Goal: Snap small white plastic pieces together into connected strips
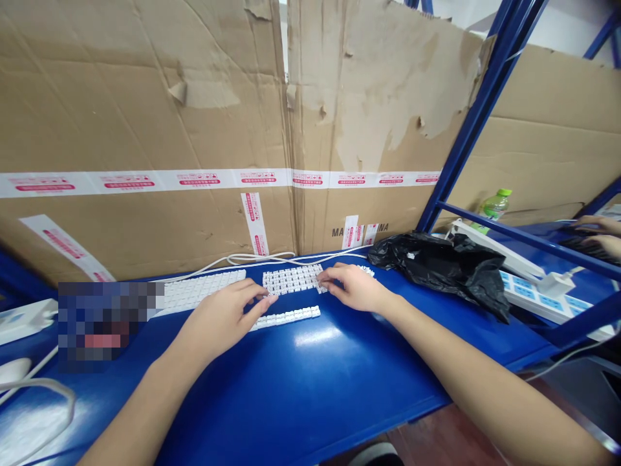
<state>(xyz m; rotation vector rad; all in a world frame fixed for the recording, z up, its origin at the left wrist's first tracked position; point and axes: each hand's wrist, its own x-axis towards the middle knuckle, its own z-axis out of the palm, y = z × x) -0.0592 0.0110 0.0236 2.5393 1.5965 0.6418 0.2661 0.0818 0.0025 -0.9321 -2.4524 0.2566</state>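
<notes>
A block of small white pieces in rows, which look like keycaps (pixel 291 279), lies on the blue table. At its left end is my left hand (pixel 226 314), thumb and forefinger tips close together; whatever lies between them is hidden. My right hand (pixel 356 288) has its bent fingers on the white pieces at the block's right end. A separate strip of white keycaps (pixel 291 316) lies nearer to me, its left end partly behind my left hand. Beyond my left wrist sits a white keyboard (pixel 204 288), partly covered by that hand. More white pieces (pixel 366 270) show behind my right hand.
Cardboard sheets (pixel 194 129) stand behind the blue table (pixel 310 388). A white cable (pixel 262 257) runs along the back. To the right are a black plastic bag (pixel 441 268), a blue metal frame (pixel 466 155), power strips (pixel 533 291), a bottle (pixel 495 210) and another person's hands (pixel 601 233).
</notes>
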